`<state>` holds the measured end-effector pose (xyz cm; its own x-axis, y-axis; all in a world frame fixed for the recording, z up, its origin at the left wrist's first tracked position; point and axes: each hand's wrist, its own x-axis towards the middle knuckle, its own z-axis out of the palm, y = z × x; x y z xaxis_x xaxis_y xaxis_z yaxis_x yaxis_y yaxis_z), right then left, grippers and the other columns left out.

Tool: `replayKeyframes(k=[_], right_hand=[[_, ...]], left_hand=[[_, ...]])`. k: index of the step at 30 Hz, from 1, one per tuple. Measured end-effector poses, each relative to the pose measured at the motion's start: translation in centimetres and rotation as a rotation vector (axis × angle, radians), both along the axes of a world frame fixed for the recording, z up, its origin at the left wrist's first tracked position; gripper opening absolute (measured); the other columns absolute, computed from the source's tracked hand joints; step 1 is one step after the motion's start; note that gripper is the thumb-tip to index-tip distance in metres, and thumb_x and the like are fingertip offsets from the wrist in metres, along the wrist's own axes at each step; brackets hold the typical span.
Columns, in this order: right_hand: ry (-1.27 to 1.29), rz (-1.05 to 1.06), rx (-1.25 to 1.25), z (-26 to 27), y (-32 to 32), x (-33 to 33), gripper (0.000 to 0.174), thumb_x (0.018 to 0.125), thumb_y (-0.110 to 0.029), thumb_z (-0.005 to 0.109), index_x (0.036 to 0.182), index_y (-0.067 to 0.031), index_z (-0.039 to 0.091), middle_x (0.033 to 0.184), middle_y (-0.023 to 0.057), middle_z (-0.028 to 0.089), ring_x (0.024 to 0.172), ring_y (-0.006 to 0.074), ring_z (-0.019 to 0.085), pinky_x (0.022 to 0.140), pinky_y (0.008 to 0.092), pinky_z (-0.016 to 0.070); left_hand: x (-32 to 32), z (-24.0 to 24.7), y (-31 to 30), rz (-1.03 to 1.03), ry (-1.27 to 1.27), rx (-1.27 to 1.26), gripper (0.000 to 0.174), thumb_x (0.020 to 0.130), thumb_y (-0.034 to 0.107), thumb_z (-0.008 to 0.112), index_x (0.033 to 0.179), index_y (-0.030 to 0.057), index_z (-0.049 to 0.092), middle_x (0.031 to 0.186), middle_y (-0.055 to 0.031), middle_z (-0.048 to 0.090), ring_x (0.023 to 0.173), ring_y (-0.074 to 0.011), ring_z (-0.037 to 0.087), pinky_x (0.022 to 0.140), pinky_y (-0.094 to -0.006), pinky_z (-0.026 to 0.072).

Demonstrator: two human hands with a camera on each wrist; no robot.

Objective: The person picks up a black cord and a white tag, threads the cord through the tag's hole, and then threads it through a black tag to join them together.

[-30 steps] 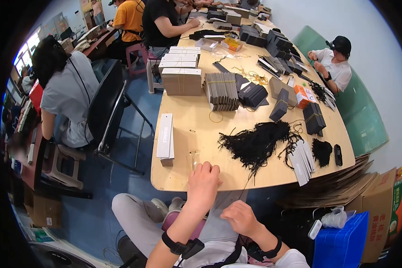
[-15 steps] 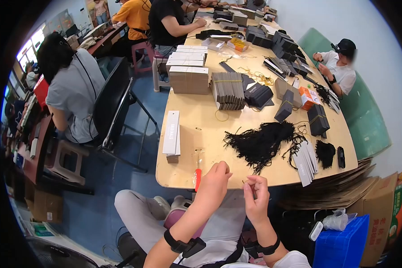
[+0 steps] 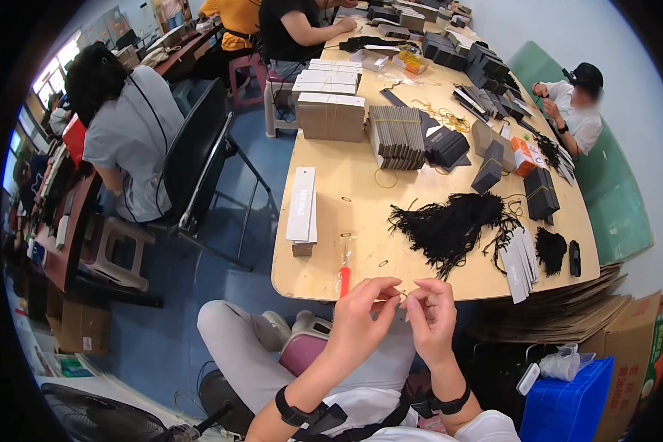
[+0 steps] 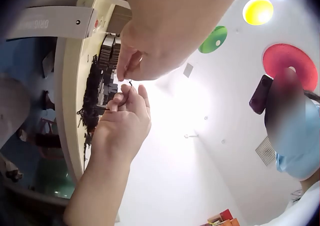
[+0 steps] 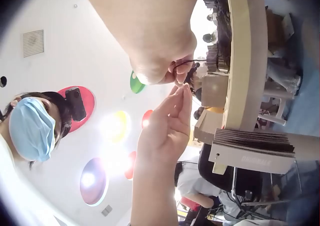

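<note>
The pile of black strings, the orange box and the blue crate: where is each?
Pile of black strings (image 3: 457,225): head view, middle of the pile.
Orange box (image 3: 525,155): head view, the side facing the camera.
Blue crate (image 3: 567,398): head view, outer side wall.

Red handle (image 3: 344,281) partly behind left hand (image 3: 362,317)

I could pass between the white tag stack (image 3: 301,206) and the black cord pile (image 3: 446,225), but the banded grey stack (image 3: 395,138) blocks the way farther forward.
</note>
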<state>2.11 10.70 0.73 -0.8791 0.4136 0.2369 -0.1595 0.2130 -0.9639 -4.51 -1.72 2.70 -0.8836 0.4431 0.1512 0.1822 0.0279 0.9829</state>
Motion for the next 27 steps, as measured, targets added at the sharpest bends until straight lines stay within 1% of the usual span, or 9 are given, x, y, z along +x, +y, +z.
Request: replayKeyframes(k=[7,9,13,14,16,19,21,25,27], right_hand=[[0.006,0.009,0.019,-0.4,0.0,-0.1,0.028,0.087,0.004,0.055,0.114,0.0,0.047,0.08,0.0071,0.062,0.071,0.0095,0.059,0.061,0.0213,0.0456],[0.005,0.017,0.028,-0.4,-0.1,-0.2,0.028,0.087,0.004,0.055,0.114,0.0,0.047,0.081,0.0073,0.062,0.07,0.0092,0.059,0.06,0.0209,0.0451],[-0.105,0.047,-0.203,-0.2,0.4,-0.4,0.017,0.088,0.002,0.058,0.103,0.0002,0.051,0.08,0.0069,0.062,0.066,0.0085,0.058,0.056,0.0198,0.0437],[-0.159,0.097,-0.299,-0.3,0.8,-0.4,0.013,0.088,0.001,0.06,0.098,0.0001,0.052,0.079,0.0066,0.063,0.064,0.0085,0.058,0.054,0.0196,0.0434],[-0.133,0.106,-0.313,-0.5,1.1,-0.3,0.011,0.088,0.0,0.06,0.095,-0.0005,0.052,0.079,0.0066,0.063,0.063,0.0087,0.058,0.053,0.0195,0.0435],[-0.063,0.12,-0.344,-1.1,1.2,-0.2,0.009,0.087,0.0,0.062,0.091,-0.0013,0.054,0.079,0.0068,0.063,0.064,0.0093,0.06,0.051,0.0192,0.0435],[-0.021,0.124,-0.361,-1.5,1.3,-0.1,0.009,0.087,0.0,0.063,0.09,-0.0015,0.055,0.079,0.0071,0.064,0.065,0.0097,0.061,0.05,0.0189,0.0433],[-0.046,0.191,-0.335,-1.4,1.2,0.1,0.008,0.086,0.001,0.064,0.086,-0.0014,0.057,0.079,0.0086,0.065,0.07,0.0113,0.065,0.048,0.0184,0.0429],[-0.076,0.192,-0.302,-1.1,1.0,0.1,0.008,0.085,0.001,0.065,0.085,-0.0012,0.058,0.079,0.0091,0.066,0.071,0.0118,0.066,0.048,0.0184,0.0428]], left_hand=[[0.3,-0.5,-0.1,-0.008,0.001,0.002,0.029,0.081,-0.004,0.061,0.11,-0.0019,0.059,0.09,-0.0112,0.066,0.084,-0.017,0.067,0.073,-0.0284,0.056],[0.3,-0.8,-0.1,-0.011,0.015,0.02,0.03,0.082,-0.005,0.06,0.111,0.0001,0.057,0.09,-0.0133,0.064,0.081,-0.0222,0.067,0.071,-0.0309,0.0556],[0.4,-0.8,-0.3,0.025,0.121,-0.073,0.03,0.082,-0.004,0.061,0.111,0.0015,0.057,0.088,-0.0131,0.066,0.079,-0.0237,0.067,0.068,-0.0312,0.0542],[0.4,-0.7,-0.4,0.023,0.155,-0.11,0.031,0.081,-0.004,0.062,0.111,0.0007,0.057,0.088,-0.0129,0.067,0.08,-0.0212,0.068,0.071,-0.0301,0.0544],[0.6,-0.3,-0.5,0.022,0.189,-0.148,0.032,0.08,-0.004,0.064,0.111,-0.0002,0.058,0.088,-0.0127,0.068,0.082,-0.0187,0.069,0.074,-0.029,0.0546],[0.8,-0.2,-0.6,0.034,0.079,-0.081,0.025,0.081,-0.001,0.065,0.106,-0.0011,0.06,0.087,-0.0123,0.067,0.082,-0.0195,0.069,0.072,-0.0286,0.0544],[0.8,-0.6,-0.7,0.004,-0.036,0.082,0.015,0.082,0.001,0.065,0.097,-0.0017,0.064,0.085,-0.0117,0.067,0.079,-0.0201,0.069,0.071,-0.0272,0.0536],[0.7,-0.1,-1.2,-0.007,-0.073,0.07,0.008,0.083,0.002,0.064,0.09,-0.0026,0.065,0.084,-0.0114,0.067,0.076,-0.0195,0.067,0.07,-0.026,0.0531],[0.6,0.1,-1.7,-0.013,0.11,-0.089,0.009,0.084,0.002,0.063,0.092,-0.0027,0.065,0.082,-0.0116,0.066,0.074,-0.0187,0.067,0.068,-0.0259,0.0525]])
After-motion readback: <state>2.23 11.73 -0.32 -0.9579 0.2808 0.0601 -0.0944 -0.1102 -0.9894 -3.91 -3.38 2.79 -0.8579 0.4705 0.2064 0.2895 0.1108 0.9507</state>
